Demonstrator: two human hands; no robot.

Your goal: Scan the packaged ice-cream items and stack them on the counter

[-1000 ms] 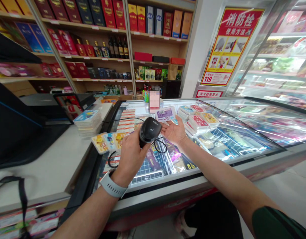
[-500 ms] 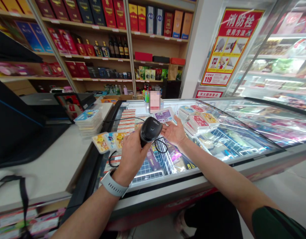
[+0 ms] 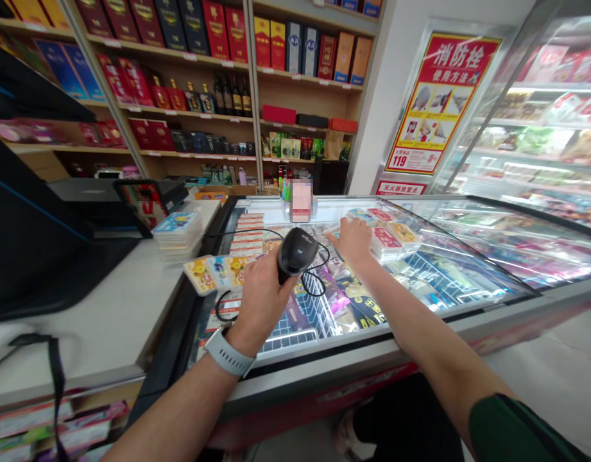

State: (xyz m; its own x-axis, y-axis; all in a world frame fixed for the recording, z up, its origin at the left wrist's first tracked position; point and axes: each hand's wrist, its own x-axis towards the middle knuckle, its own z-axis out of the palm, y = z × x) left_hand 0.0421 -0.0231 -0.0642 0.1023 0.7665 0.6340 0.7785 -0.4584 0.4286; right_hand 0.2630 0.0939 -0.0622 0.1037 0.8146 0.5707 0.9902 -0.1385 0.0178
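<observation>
Scanner hand: our left hand (image 3: 262, 292) is closed around the handle of a black barcode scanner (image 3: 298, 251), and a pale grey watch (image 3: 230, 351) circles that wrist.
Scanner: we have it raised over the glass-topped freezer (image 3: 324, 369), and its black cable (image 3: 314, 284) loops just beside it.
Reaching hand: our right hand (image 3: 355, 241), back upward and fingers partly bent, is at the near left side of the piled picture packs; we cannot tell whether its fingertips grip anything.
Piled packs: these picture packs (image 3: 387, 237), with red, yellow and blue faces, lie on the glass beside and beyond our right hand.
Fanned packs: 3 overlapping packs (image 3: 221, 272) show to the left of our scanner hand.
Counter stack: on our left, a stack of packs (image 3: 178, 232) with a blue top stands on the counter (image 3: 126, 333).
Wall: we see a red-and-yellow poster (image 3: 442, 102) marked 119, right of the stocked shelves (image 3: 218, 54).
</observation>
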